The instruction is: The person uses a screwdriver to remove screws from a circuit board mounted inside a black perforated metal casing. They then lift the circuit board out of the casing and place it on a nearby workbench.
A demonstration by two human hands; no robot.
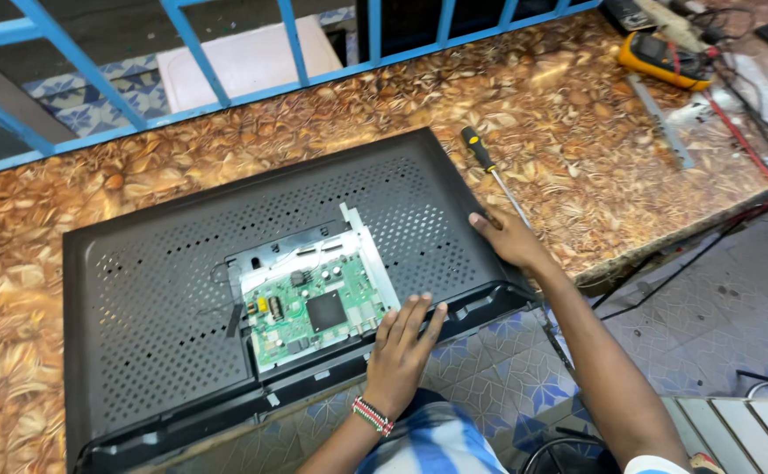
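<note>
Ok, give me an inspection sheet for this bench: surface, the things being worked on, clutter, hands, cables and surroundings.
Surface: brown leaf-patterned table, worn at the near edge.
Job's things: flat television lying face down, overhanging the near edge; green circuit board exposed in its back; screwdriver beside its right edge.
Clutter: yellow meter and a metal strip at the far right.
Hands: left hand flat on the television's near edge by the board; right hand on its right edge; both empty.
Cables: red lead and black wires trailing off the right side.
Surroundings: blue railing behind, patterned tiled floor below.
</note>
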